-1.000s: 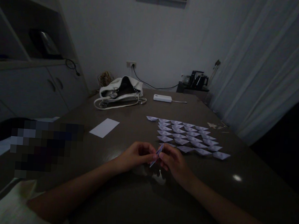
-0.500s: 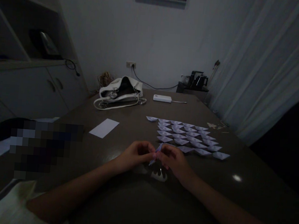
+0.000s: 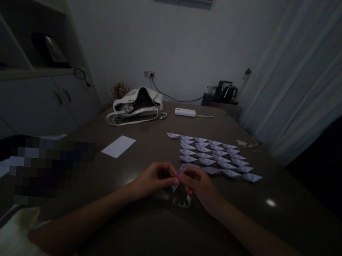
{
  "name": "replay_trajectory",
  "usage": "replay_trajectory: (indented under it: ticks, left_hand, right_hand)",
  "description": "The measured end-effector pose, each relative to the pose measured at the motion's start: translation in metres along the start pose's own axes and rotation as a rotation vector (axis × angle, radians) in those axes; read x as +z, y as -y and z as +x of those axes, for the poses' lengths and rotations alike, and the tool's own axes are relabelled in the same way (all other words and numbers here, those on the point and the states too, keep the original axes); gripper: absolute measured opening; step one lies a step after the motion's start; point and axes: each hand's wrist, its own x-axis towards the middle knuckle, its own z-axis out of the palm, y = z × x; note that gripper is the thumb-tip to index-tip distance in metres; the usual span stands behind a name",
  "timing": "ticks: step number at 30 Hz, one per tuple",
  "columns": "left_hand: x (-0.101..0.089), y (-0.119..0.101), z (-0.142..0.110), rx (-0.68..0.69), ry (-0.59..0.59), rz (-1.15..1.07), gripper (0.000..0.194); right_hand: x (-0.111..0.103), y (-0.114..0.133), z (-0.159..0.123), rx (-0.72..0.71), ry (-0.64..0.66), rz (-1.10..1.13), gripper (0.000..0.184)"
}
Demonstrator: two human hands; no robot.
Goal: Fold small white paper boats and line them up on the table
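Note:
Above the dark, glossy table (image 3: 127, 227), a small folded piece of white paper (image 3: 175, 188) stands on edge between my fingertips. My left hand (image 3: 156, 180) pinches it from the left, thumb and forefinger closed. From the other side my right hand (image 3: 199, 185) grips it the same way; the fingers cover most of the paper, so its exact fold is hidden. Just beyond my right hand, several small folded paper boats (image 3: 206, 162) lie in rows. A flat white sheet of paper (image 3: 118, 146) rests to the left, apart from my hands.
A white handbag (image 3: 138, 105) sits at the far left of the table. Beside it lies a white power strip-like device (image 3: 185, 112) with a short cord. Paper scraps (image 3: 242, 143) are near the right edge. Blurred-out items cover the left edge.
The folded paper has tilted slightly more upright between my fingers, its lower tip shifting right. Both hands otherwise keep their place, and the boats are unmoved.

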Motion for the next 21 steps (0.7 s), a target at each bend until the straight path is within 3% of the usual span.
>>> replay_trajectory:
  ticks: [21]
  left_hand:
    - [0.0010,-0.0031,0.0015,-0.012,-0.054,0.028,0.027]
  right_hand:
    - [0.0019,-0.0015,0.0002,0.024,-0.055,0.017,0.026]
